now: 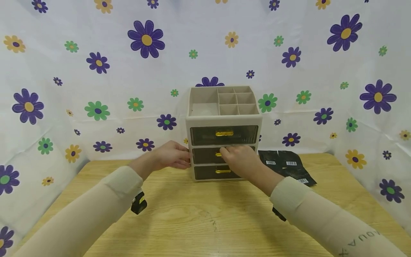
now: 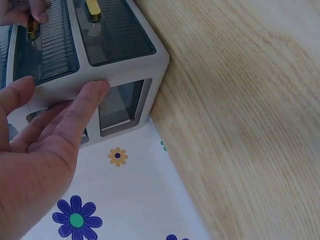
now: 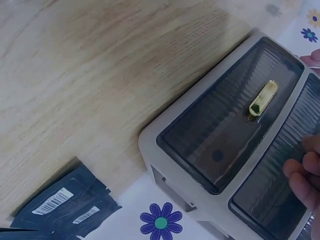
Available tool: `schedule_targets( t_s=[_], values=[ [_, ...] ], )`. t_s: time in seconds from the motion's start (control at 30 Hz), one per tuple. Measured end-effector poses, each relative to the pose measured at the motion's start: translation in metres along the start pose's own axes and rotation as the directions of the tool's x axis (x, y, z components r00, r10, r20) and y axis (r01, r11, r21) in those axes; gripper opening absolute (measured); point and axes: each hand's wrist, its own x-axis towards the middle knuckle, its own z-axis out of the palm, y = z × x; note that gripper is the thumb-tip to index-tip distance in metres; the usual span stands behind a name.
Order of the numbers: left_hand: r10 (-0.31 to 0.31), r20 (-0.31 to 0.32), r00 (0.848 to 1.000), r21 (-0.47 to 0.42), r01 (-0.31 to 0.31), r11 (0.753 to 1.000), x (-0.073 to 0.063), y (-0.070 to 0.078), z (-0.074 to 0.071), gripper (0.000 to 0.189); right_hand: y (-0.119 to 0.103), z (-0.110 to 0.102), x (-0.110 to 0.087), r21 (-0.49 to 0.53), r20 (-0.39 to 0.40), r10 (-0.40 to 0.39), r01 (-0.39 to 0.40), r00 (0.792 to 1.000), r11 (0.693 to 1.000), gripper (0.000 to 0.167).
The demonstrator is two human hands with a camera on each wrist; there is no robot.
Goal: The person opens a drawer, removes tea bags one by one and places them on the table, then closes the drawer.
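Note:
A beige desktop organizer (image 1: 224, 120) with three dark see-through drawers stands at the back of the table; its drawers look closed. My right hand (image 1: 242, 160) pinches the gold handle (image 2: 33, 29) of the middle drawer (image 1: 205, 156) between thumb and fingers. Against the organizer's left side, my left hand (image 1: 171, 155) rests with its fingers extended, fingertips on the side frame in the left wrist view. Below the right hand, the bottom drawer (image 3: 210, 130) shows its own gold handle (image 3: 263, 98). The top drawer (image 1: 205, 136) is untouched.
Several flat black packets (image 1: 293, 172) with white barcode labels lie right of the organizer. Its top holds one large and several small open compartments (image 1: 205, 109). A flower-printed white cloth (image 1: 192, 71) hangs behind the wooden table (image 1: 192, 221).

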Motion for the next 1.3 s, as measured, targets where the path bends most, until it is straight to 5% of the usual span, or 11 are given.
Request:
schedule_targets(
  t_s=[0.2,0.37,0.5,0.73,1.17,1.3],
  values=[
    [-0.042,-0.023,0.999,-0.025,0.041,0.999,-0.002,-0.001,0.0,0.043,-0.001,-0.003,-0.003,0.008,0.033,0.006,-0.006,0.999,1.0,0.009],
    [-0.012,-0.148,0.989,-0.122,-0.006,0.993,-0.009,0.032,-0.013,0.059,-0.001,-0.014,-0.003,0.023,0.05,0.018,-0.019,0.999,1.0,0.02],
    [0.018,-0.234,0.972,-0.209,-0.069,0.976,-0.014,0.064,-0.024,0.063,0.003,-0.026,0.002,0.046,-0.044,0.002,0.0,0.999,0.999,0.019],
    [0.008,-0.236,0.972,-0.167,-0.048,0.985,-0.015,0.087,-0.031,0.055,0.016,-0.044,0.018,0.011,-0.238,-0.016,0.019,0.971,1.0,0.011],
    [-0.09,-0.358,0.929,-0.166,0.031,0.986,-0.005,0.113,-0.026,0.038,0.02,-0.031,0.026,-0.08,-0.26,-0.031,0.01,0.965,0.997,0.013],
    [-0.079,-0.337,0.938,-0.191,0.014,0.981,-0.007,0.114,-0.029,0.037,0.016,-0.03,0.027,-0.102,-0.298,-0.007,-0.025,0.955,0.994,0.01]
  ],
)
